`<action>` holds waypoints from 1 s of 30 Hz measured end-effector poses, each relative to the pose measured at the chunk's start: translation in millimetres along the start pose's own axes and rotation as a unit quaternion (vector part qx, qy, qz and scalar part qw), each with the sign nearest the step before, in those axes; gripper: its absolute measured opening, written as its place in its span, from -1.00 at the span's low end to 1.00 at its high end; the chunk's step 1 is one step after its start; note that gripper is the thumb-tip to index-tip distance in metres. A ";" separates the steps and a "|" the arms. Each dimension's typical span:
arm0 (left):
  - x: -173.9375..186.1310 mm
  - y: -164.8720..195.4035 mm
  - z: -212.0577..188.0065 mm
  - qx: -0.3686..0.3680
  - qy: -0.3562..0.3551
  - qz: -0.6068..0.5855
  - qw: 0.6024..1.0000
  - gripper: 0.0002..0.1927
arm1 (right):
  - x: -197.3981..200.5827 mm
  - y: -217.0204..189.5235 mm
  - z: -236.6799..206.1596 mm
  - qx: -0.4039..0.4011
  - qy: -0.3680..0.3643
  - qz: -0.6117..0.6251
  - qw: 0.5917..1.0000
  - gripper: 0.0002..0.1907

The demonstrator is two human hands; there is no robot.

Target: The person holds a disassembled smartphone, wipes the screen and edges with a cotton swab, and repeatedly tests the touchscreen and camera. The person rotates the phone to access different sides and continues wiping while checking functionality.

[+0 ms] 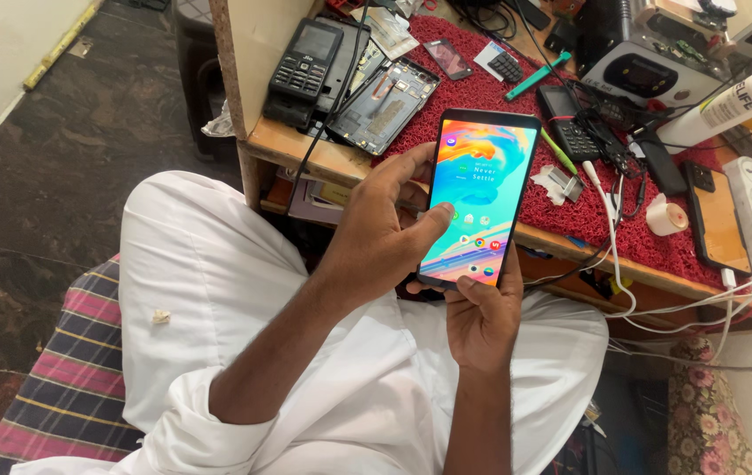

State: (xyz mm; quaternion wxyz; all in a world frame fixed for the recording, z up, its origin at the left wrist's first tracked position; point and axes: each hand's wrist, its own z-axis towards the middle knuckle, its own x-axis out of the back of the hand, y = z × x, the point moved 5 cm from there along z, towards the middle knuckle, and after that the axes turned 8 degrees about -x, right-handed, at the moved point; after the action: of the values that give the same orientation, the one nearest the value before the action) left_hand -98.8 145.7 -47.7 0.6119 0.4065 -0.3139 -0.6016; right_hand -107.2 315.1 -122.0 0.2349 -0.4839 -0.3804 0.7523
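Both hands are working the slim black smartphone with a bright lit screen (479,195) at frame centre: my right hand (481,317) is gripping its lower end, my left hand (385,233) is clasping its side, thumb on glass; next calls for a light tap.

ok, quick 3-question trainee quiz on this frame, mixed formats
1. True or false: the smartphone has its screen lit.
2. Which hand supports the smartphone from below? A) left hand B) right hand
3. Fill in: the red mat on the workbench has a roll of ____ tape lying on it.

Key: 1 true, colourful home screen showing. 2 B; the left hand grips its left edge, thumb on the screen. 3 white.
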 end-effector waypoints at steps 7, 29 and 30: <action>0.1 0.4 0.4 -0.001 -0.003 0.004 1.000 -0.39 | 0.0 -0.1 -0.5 0.006 -0.014 0.004 1.000 -0.29; 2.6 5.8 1.2 -0.020 0.006 0.006 1.000 -0.42 | -10.1 -4.5 0.0 0.016 -0.041 0.016 0.999 -0.40; 2.8 5.2 1.0 -0.010 0.005 0.003 1.000 -0.42 | -11.6 -5.0 0.1 0.016 -0.039 0.013 0.999 -0.39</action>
State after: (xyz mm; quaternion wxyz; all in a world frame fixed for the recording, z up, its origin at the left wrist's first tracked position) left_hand -96.9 142.5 -43.0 0.6193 0.4024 -0.3058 -0.6008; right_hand -102.5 309.7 -111.7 0.2177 -0.4553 -0.3704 0.7798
